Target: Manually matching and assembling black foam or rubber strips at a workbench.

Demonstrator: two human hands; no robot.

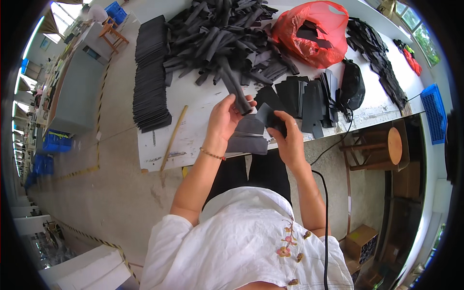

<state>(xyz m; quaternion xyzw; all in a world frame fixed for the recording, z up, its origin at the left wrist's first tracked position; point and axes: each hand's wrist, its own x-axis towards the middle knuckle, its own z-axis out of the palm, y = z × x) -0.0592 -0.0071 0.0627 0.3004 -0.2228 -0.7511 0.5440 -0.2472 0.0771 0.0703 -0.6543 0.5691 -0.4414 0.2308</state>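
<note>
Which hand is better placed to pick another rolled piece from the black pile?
Probably the left hand: it is nearer the pile of rolled black pieces, though it already holds a rolled black piece. The right hand holds a flat black piece.

I see a table (193, 130) ahead. A stack of sheets (151, 72) lies at its left, a pile of tubes (222, 34) behind the hands, a bag (314, 34) to the pile's right. A stick (173, 137) lies near the front edge, a stool (382, 147) right of the table.
</note>
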